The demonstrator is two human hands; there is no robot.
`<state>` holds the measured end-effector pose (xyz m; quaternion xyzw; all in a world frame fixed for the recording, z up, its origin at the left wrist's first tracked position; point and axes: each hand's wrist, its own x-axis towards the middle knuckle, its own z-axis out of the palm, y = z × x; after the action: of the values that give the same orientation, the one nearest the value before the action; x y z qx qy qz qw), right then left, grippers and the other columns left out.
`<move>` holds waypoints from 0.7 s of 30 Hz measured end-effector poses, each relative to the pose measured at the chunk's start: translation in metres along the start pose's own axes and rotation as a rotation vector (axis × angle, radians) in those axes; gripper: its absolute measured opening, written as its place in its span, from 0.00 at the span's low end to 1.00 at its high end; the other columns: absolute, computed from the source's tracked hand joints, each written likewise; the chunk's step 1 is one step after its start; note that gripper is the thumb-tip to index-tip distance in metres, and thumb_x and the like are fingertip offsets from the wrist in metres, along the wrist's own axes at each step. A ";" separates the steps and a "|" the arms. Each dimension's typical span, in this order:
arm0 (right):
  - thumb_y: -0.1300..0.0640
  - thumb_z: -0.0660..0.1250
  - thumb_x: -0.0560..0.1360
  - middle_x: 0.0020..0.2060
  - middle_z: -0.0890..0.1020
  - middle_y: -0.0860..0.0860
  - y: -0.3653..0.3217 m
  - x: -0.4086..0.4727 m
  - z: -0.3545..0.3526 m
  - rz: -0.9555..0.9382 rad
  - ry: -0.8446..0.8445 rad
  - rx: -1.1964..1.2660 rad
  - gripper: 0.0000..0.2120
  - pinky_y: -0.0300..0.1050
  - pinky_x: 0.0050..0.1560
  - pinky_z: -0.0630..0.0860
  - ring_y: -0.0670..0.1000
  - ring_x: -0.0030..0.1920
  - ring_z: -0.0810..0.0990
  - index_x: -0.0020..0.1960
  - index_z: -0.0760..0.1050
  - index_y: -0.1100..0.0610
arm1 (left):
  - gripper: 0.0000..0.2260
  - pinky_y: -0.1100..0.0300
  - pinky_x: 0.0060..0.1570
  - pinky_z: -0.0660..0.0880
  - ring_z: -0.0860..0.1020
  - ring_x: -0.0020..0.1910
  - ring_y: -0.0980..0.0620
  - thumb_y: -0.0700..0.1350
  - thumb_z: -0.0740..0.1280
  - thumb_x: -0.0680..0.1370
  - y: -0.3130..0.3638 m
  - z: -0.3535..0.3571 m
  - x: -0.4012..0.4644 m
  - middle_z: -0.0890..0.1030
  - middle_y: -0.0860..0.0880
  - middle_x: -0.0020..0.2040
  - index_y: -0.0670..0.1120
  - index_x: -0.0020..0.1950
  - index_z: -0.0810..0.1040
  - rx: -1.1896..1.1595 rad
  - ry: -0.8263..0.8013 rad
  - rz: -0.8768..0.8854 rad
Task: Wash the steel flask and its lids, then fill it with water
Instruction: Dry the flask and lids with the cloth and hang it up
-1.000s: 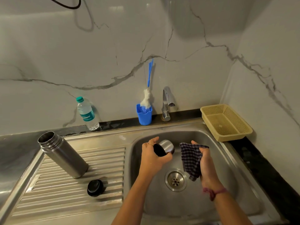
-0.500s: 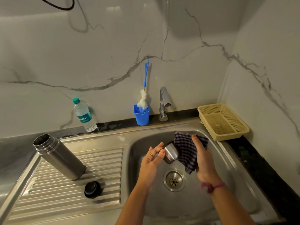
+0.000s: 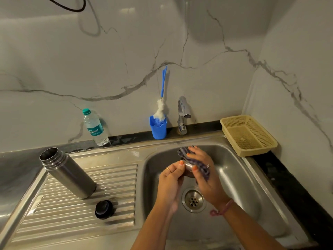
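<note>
Only legible writing: "nature" on bottle label (image 3: 95,130).

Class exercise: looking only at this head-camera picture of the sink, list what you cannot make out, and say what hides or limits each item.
1. Steel lid: mostly covered by the checked cloth and both hands, left hand, right hand.
2. Steel flask: its inside is too dark to judge clean or wet.
3. Tap: no stream is visible; too small to be sure.
4. Black lid: underside faces down, hidden.

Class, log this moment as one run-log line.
left hand holds steel cup lid | right hand wipes it with checked cloth | over sink
</note>
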<state>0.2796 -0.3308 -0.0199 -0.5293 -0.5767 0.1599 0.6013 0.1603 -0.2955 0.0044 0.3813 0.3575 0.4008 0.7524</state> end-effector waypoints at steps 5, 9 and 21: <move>0.47 0.58 0.80 0.64 0.75 0.51 -0.014 0.009 0.001 0.060 0.019 0.043 0.19 0.41 0.68 0.65 0.50 0.68 0.71 0.62 0.74 0.59 | 0.08 0.53 0.59 0.74 0.81 0.46 0.50 0.39 0.64 0.80 0.000 -0.006 0.001 0.84 0.42 0.45 0.41 0.49 0.84 -0.066 -0.006 0.016; 0.47 0.57 0.80 0.64 0.75 0.49 -0.008 0.006 -0.001 0.010 -0.033 -0.022 0.17 0.44 0.71 0.65 0.50 0.69 0.70 0.60 0.75 0.57 | 0.08 0.51 0.60 0.73 0.81 0.46 0.49 0.41 0.66 0.77 -0.001 -0.007 0.002 0.84 0.41 0.45 0.41 0.47 0.84 -0.068 -0.037 0.024; 0.53 0.58 0.79 0.56 0.80 0.50 -0.017 0.010 0.004 0.190 0.105 0.288 0.13 0.34 0.57 0.72 0.45 0.58 0.78 0.60 0.74 0.55 | 0.07 0.58 0.53 0.78 0.82 0.44 0.50 0.39 0.66 0.76 -0.010 -0.010 0.006 0.84 0.42 0.43 0.38 0.49 0.81 -0.103 -0.103 0.070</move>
<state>0.2717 -0.3276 -0.0014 -0.4977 -0.4630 0.2690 0.6823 0.1577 -0.2909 -0.0102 0.3744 0.2835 0.4246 0.7741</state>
